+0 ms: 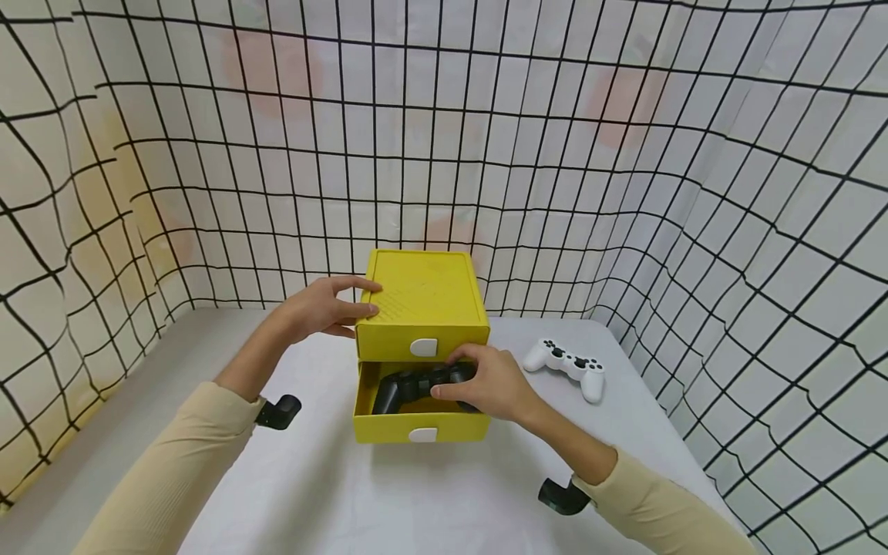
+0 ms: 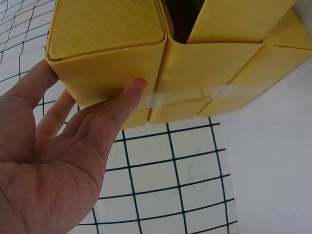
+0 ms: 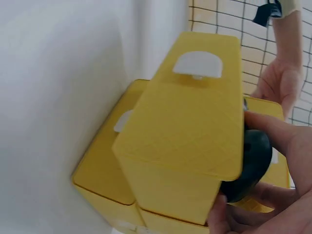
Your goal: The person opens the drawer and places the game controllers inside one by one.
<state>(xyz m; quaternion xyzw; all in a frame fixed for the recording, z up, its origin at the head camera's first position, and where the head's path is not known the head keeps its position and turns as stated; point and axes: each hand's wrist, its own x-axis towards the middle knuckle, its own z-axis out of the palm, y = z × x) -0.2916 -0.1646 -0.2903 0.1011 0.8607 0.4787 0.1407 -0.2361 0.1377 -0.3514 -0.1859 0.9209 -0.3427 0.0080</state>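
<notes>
A yellow drawer box (image 1: 425, 285) stands on the white table with its middle drawer (image 1: 388, 428) pulled out. In that drawer lies a black game controller (image 1: 394, 390). My right hand (image 1: 496, 384) reaches over the drawer's right side and grips the controller's right end; the right wrist view shows the fingers around the dark controller grip (image 3: 253, 161). My left hand (image 1: 322, 308) steadies the box's upper left side, fingers extended against it. Seen from the left wrist, the left hand (image 2: 63, 156) touches the box's side wall (image 2: 112, 73) near the top.
A white game controller (image 1: 565, 368) lies on the table to the right of the box. Black wire grid (image 1: 430, 185) encloses the table at the back and sides. White tabs (image 1: 423, 348) mark the drawer fronts. Clear tape (image 2: 187, 97) runs across the box sections.
</notes>
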